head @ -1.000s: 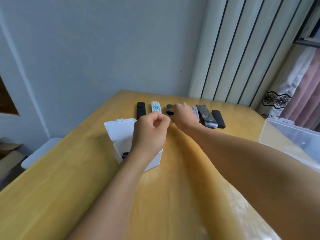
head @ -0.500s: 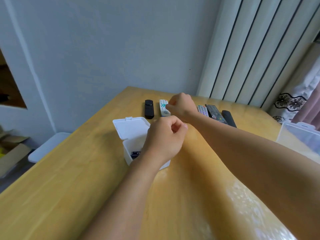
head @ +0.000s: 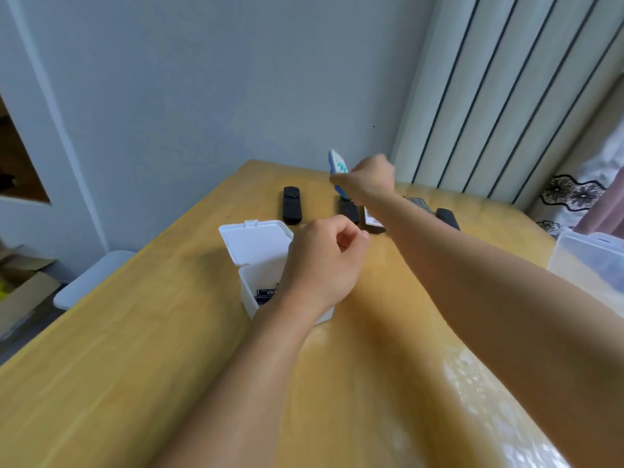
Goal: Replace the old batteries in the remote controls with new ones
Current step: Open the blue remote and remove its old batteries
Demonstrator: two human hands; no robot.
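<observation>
My right hand (head: 368,182) grips a white remote with teal buttons (head: 337,167) and holds it tilted upright above the far end of the wooden table (head: 135,349). Below it lies a row of remotes: a black one (head: 291,205) at the left, another black one (head: 348,211), a light one (head: 372,220) partly hidden by my forearm, a grey one (head: 418,202) and a black one (head: 447,217) at the right. My left hand (head: 326,261) hovers loosely curled over an open white box (head: 251,282) that has batteries inside; I cannot tell whether it holds anything.
A clear plastic bin (head: 591,261) stands at the table's right edge. The white box's hinged lid (head: 253,241) lies open toward the back. A pale bin (head: 91,278) and cardboard boxes (head: 20,288) sit on the floor at the left. Wall and vertical blinds stand behind the table.
My right hand has closed on the white remote and lifted it off the table, tilting it upright. My left hand stayed over the white box.
</observation>
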